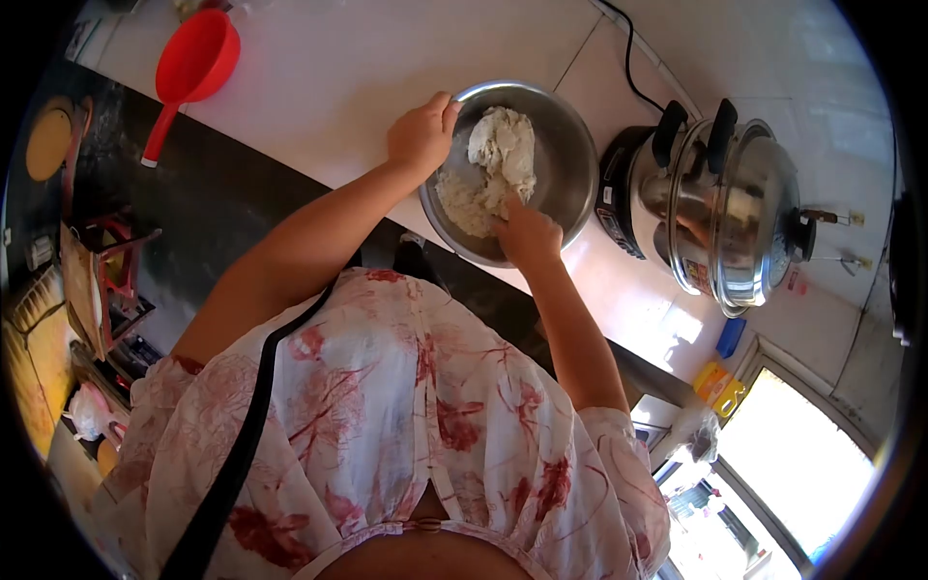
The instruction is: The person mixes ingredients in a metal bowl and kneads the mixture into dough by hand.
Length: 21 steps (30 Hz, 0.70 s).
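A round metal bowl rests on the pale counter, tilted slightly in the view. Inside it lies a rough lump of dough, with looser, crumbly dough on the near left side. My left hand is closed over the bowl's left rim, the thumb and fingers gripping the edge. Down in the bowl, my right hand presses into the dough near the lower rim. Its fingers are curled and their tips are hidden in the dough.
A tall steel steamer pot with black handles stands on an electric base right of the bowl. A red ladle-shaped scoop lies at the counter's left edge, its handle overhanging. A black cord runs along the back. A bright window is at lower right.
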{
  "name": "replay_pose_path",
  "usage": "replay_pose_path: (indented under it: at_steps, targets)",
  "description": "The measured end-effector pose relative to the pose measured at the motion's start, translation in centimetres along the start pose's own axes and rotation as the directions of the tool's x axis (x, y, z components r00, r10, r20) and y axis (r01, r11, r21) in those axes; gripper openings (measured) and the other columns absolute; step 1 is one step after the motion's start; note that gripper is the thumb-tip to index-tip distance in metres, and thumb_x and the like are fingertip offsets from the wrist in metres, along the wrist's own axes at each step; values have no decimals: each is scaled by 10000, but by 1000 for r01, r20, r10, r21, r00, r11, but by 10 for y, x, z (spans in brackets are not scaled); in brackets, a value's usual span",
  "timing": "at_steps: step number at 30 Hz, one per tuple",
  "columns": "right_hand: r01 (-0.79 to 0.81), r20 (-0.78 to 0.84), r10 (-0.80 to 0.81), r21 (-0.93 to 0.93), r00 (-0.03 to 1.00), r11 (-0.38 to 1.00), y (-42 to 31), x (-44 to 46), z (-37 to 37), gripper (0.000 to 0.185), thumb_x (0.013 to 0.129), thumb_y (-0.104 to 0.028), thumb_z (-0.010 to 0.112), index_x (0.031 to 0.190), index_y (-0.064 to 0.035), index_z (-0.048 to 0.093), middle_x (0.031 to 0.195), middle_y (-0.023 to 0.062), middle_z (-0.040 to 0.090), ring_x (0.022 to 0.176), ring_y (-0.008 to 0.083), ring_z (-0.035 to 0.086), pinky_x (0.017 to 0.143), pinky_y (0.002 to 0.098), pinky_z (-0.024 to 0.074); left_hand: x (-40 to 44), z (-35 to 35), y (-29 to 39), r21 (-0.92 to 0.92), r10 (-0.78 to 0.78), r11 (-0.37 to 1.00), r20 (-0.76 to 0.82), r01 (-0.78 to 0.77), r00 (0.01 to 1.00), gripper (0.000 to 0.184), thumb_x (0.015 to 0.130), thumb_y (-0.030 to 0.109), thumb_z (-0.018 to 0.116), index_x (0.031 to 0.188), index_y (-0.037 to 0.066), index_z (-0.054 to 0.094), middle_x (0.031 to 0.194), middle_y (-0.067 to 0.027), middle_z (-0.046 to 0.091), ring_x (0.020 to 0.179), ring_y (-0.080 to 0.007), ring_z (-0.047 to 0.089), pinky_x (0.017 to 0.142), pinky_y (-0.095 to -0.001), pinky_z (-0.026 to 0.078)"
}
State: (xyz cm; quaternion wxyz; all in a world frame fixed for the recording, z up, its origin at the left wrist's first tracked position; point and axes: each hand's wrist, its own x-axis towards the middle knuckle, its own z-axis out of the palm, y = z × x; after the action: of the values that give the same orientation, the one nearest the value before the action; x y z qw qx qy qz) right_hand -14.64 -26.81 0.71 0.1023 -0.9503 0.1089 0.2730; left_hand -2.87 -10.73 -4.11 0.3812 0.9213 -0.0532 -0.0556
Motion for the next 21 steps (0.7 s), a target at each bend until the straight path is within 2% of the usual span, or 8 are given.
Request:
replay_pose_path:
  at_steps: [1, 5, 7, 10, 13, 16, 20, 21]
  targets:
    - [-48, 123, 61, -108, 990, 993, -1, 1, -4, 308, 796, -317, 592, 1000, -105, 502, 1025, 174, 634, 894, 369, 630, 780, 469, 489, 0, 1, 0, 3, 2, 1000, -4, -2, 1000, 272, 955, 349, 439, 927, 106, 559, 675, -111, 615, 652, -341, 597, 561, -459, 447]
    - [73, 130, -69, -29, 989, 997, 12, 9, 12, 404, 792, -341, 596, 1113, -112, 509, 977, 187, 649, 954, 360, 619, 807, 453, 484, 2, 4, -3, 1, 17, 1000, -26, -17, 1000, 262, 954, 352, 438, 927, 119, 555, 665, -111, 615, 651, -342, 601, 564, -459, 455]
    - [87, 129, -101, 109, 987, 990, 2, 8, 21, 537, 799, -352, 594, 1271, -134, 461, 1033, 192, 639, 994, 361, 606, 842, 443, 477, 1, 3, -2, 2, 14, 1000, -36, -13, 999, 262, 953, 352, 438, 926, 119, 553, 668, -113, 617, 650, -343, 603, 563, -460, 456]
    - [118, 66, -139, 260, 988, 959, -18, 7, 25, 616, 812, -341, 590, 1369, -167, 389, 1095, 200, 619, 1018, 362, 596, 875, 440, 466, 0, 4, -1, -3, 14, 1000, -36, -14, 999, 261, 951, 352, 441, 922, 117, 550, 672, -117, 620, 646, -347, 604, 560, -464, 455]
    - [142, 69, -171, 307, 983, 941, -21, 14, 41, 570, 829, -308, 574, 1355, -174, 401, 1197, 201, 568, 1012, 374, 594, 892, 446, 459, 1, 3, 0, -10, 8, 1000, -29, -9, 1000, 262, 950, 353, 443, 913, 115, 547, 674, -121, 622, 648, -351, 605, 560, -468, 455]
    - [287, -20, -289, 205, 957, 936, -25, 7, 39, 538, 841, -260, 562, 1347, -166, 404, 1241, 216, 522, 1000, 388, 595, 871, 462, 468, 1, 6, -1, -22, 12, 1000, -44, -13, 999, 264, 948, 355, 445, 905, 114, 543, 675, -124, 623, 654, -354, 606, 562, -470, 456]
    - [360, 62, -365, 85, 929, 929, -31, 11, 24, 492, 853, -209, 549, 1325, -154, 421, 1259, 200, 492, 968, 375, 611, 818, 469, 497, 1, 4, 0, -13, -1, 1000, -25, 1, 1000, 269, 947, 359, 444, 902, 112, 541, 677, -127, 623, 662, -358, 607, 561, -473, 456]
    - [434, 62, -432, -18, 900, 901, -34, 10, 17, 469, 858, -174, 532, 1315, -159, 429, 1261, 187, 485, 935, 359, 624, 779, 461, 513, 2, 3, 0, -12, -2, 1000, -28, 2, 1000, 269, 947, 359, 444, 902, 112, 541, 677, -127, 623, 662, -358, 607, 561, -473, 456]
